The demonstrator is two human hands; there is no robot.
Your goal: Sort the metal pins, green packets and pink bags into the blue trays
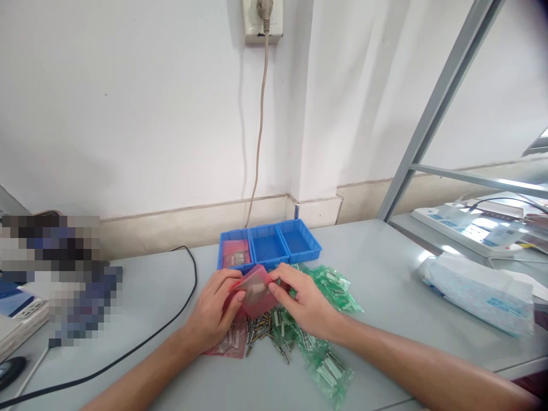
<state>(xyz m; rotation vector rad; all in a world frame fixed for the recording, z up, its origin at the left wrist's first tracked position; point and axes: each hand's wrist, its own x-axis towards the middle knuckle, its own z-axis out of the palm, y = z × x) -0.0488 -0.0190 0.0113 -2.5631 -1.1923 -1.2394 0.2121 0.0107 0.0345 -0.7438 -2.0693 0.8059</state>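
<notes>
Between my two hands is a pinkish-red plastic bag (pixel 259 297), tilted above the table. My left hand (pixel 216 305) pinches its left edge with thumb and fingers. At the upper right corner my right hand (pixel 302 297) grips it the same way. Pale shapes show through the film, too unclear to name. Below lie loose metal pins (pixel 261 328) in a small heap. Another pink bag (pixel 233 339) with parts inside lies partly under my left hand. Green plastic bags (pixel 329 374) holding metal parts spread under and beyond my right hand.
Three joined blue bins (pixel 268 245) stand behind my hands; the left one holds a pink bag of parts. A black cable (pixel 158 331) curves along the left. A soft white-and-blue pack (pixel 475 291) and power strips (pixel 462 228) lie right, near a grey metal frame (pixel 436 85).
</notes>
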